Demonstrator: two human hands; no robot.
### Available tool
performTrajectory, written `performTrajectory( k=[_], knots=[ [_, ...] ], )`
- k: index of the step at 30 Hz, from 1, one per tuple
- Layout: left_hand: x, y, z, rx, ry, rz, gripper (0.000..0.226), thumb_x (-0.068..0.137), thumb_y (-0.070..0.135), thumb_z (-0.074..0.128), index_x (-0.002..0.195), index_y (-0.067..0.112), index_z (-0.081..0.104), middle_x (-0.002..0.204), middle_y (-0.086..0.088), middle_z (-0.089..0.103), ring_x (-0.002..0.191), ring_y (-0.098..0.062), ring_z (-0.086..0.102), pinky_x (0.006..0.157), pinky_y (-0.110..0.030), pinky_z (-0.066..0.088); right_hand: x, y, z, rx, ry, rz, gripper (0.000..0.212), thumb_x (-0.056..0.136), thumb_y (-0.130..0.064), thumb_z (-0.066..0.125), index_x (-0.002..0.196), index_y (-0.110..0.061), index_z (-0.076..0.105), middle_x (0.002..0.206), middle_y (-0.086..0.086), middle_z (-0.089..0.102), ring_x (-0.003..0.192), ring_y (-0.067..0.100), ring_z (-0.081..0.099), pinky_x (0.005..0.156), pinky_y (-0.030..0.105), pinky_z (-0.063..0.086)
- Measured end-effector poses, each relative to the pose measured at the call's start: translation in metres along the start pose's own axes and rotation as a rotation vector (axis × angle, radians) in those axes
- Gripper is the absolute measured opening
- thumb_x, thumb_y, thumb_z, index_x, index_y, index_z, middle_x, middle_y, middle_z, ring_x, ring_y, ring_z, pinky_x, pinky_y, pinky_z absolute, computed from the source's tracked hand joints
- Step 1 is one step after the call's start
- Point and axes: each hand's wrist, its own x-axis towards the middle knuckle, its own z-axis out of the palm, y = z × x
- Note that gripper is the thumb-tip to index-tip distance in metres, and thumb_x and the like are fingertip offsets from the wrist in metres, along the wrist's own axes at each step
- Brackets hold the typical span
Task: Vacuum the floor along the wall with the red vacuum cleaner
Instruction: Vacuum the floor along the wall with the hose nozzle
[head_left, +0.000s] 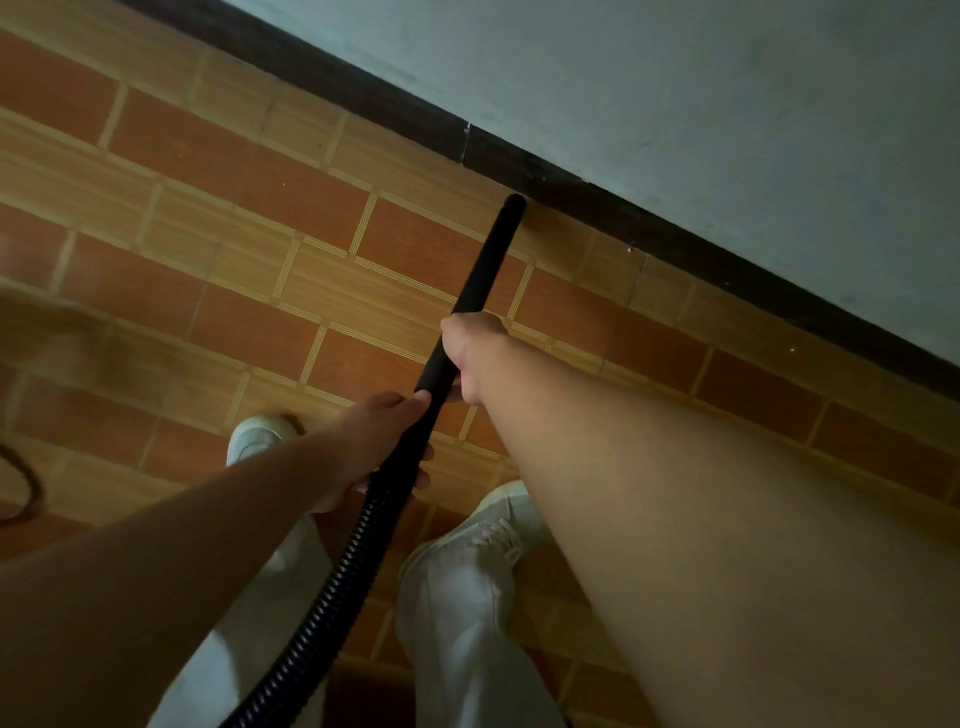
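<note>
Now L hand (374, 452) grips 1 hose (332, 587) — R hand (465, 353) grips 1 wand (488, 260).

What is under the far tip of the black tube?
Brick-pattern floor, right beside the dark baseboard. The spot directly beneath the tube is covered by its tip, so whether it touches the floor, or any dust there, cannot be seen.
</note>
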Motion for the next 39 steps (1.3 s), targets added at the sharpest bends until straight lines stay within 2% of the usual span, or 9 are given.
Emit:
performTrajectory(
  k=[3,5,7,11,15,20,24,34,39],
  knots=[
    [-0.001,0.001,0.005,-0.026,0.006,-0.001,0.039,0.103,0.049,0.05,0.116,0.014,0.06,0.09,-0.016,0.071,0.072,-0.032,0.069,0.078,-0.055,0.058,0.004,0.0,-0.011,-0.086,0.053,-0.047,0.03,0.103,-0.027,0.058,0.128,-0.009,0.054,0.101,0.009,0.062,0.081,0.031,0.06,0.076,0.051,0.064],
    [-0.001,0.003,0.006,-0.02,0.015,0.003,0.039,0.103,0.047,0.051,0.116,0.011,0.059,0.091,-0.017,0.07,0.071,-0.032,0.069,0.073,-0.053,0.059,0.007,0.001,-0.017,-0.136,0.078,-0.082,0.032,0.101,-0.028,0.063,0.126,-0.01,0.051,0.107,0.008,0.061,0.083,0.03,0.058,0.071,0.047,0.065],
    [-0.001,0.003,0.008,-0.008,0.033,0.0,0.039,0.103,0.045,0.052,0.115,0.009,0.06,0.091,-0.018,0.07,0.07,-0.032,0.069,0.068,-0.048,0.06,0.008,0.002,-0.019,-0.174,0.085,-0.091,0.034,0.102,-0.025,0.063,0.129,-0.01,0.051,0.112,0.011,0.061,0.086,0.032,0.059,0.073,0.051,0.065],
    [-0.001,0.003,0.017,0.032,0.039,-0.019,0.038,0.102,0.046,0.055,0.11,0.009,0.062,0.093,-0.019,0.071,0.072,-0.033,0.071,0.077,-0.058,0.059,0.011,0.005,-0.026,-0.169,0.084,-0.069,0.034,0.103,-0.021,0.061,0.133,-0.008,0.052,0.122,0.016,0.064,0.101,0.04,0.067,0.071,0.056,0.064],
    [0.004,0.006,0.032,0.059,0.019,-0.026,0.039,0.101,0.047,0.054,0.11,0.01,0.063,0.095,-0.02,0.07,0.073,-0.033,0.072,0.081,-0.06,0.058,0.019,0.012,-0.038,-0.164,0.11,-0.081,0.035,0.103,-0.021,0.06,0.134,-0.006,0.052,0.122,0.018,0.064,0.097,0.038,0.068,0.075,0.052,0.064],
    [0.016,0.017,0.052,0.127,-0.014,-0.039,0.039,0.101,0.049,0.054,0.112,0.012,0.061,0.099,-0.019,0.068,0.072,-0.031,0.072,0.076,-0.05,0.061,0.03,0.019,-0.066,-0.109,0.109,-0.048,0.033,0.102,-0.013,0.058,0.133,-0.003,0.051,0.12,0.02,0.063,0.096,0.042,0.067,0.073,0.055,0.064],
    [0.022,0.02,0.065,0.192,-0.042,-0.053,0.04,0.101,0.049,0.054,0.113,0.012,0.061,0.105,-0.023,0.067,0.078,-0.035,0.074,0.079,-0.055,0.061,0.035,0.026,-0.083,-0.076,0.104,-0.02,0.028,0.102,-0.011,0.058,0.127,-0.003,0.051,0.116,0.019,0.062,0.087,0.041,0.063,0.069,0.056,0.064],
    [0.026,0.023,0.079,0.298,-0.066,-0.092,0.038,0.099,0.05,0.058,0.107,0.013,0.065,0.09,-0.018,0.07,0.076,-0.035,0.072,0.087,-0.063,0.056,0.039,0.048,-0.104,0.022,0.132,0.036,0.028,0.102,-0.012,0.058,0.129,-0.004,0.052,0.115,0.018,0.064,0.092,0.04,0.069,0.069,0.055,0.064],
    [0.03,0.033,0.083,0.317,-0.078,-0.047,0.039,0.1,0.051,0.054,0.108,0.014,0.064,0.087,-0.012,0.072,0.079,-0.03,0.071,0.087,-0.054,0.057,0.041,0.04,-0.112,0.007,0.154,0.017,0.029,0.101,-0.009,0.059,0.129,-0.002,0.054,0.115,0.019,0.064,0.093,0.038,0.068,0.07,0.052,0.065]
  ],
)
